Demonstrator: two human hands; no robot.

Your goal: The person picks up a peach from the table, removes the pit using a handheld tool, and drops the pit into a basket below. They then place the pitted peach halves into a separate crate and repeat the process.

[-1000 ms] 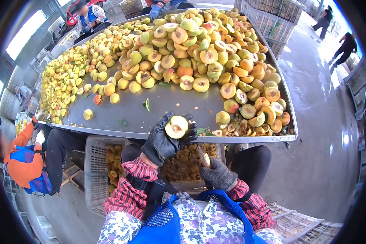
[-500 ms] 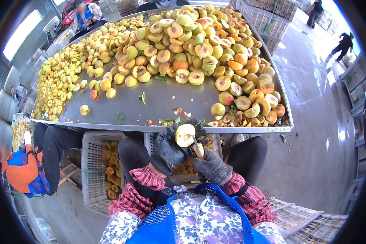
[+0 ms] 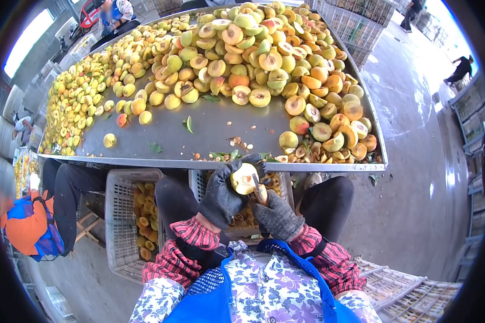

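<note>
My left hand (image 3: pixel 221 198), in a dark grey glove, grips a peach half (image 3: pixel 243 178) above my lap, near the front edge of the metal table (image 3: pixel 161 132). The pale cut face with its reddish centre is turned up toward me. In my right hand (image 3: pixel 280 216), also gloved, is a small knife (image 3: pixel 261 195) with a wooden handle; its blade lies against the right side of the peach half. Under my hands stands a crate (image 3: pixel 197 185) of peach halves, partly hidden by my hands and arms.
A large heap of cut peaches (image 3: pixel 237 59) covers the back of the table. Leaves and scraps (image 3: pixel 237 153) lie near its front edge. Another crate of halves (image 3: pixel 116 226) stands at my left, beside a seated co-worker (image 3: pixel 29 226). Crates (image 3: pixel 355 27) are stacked at back right.
The blade and peach half have shifted slightly against each other; both hands keep their hold. In the right background, a walking person has moved farther right.
</note>
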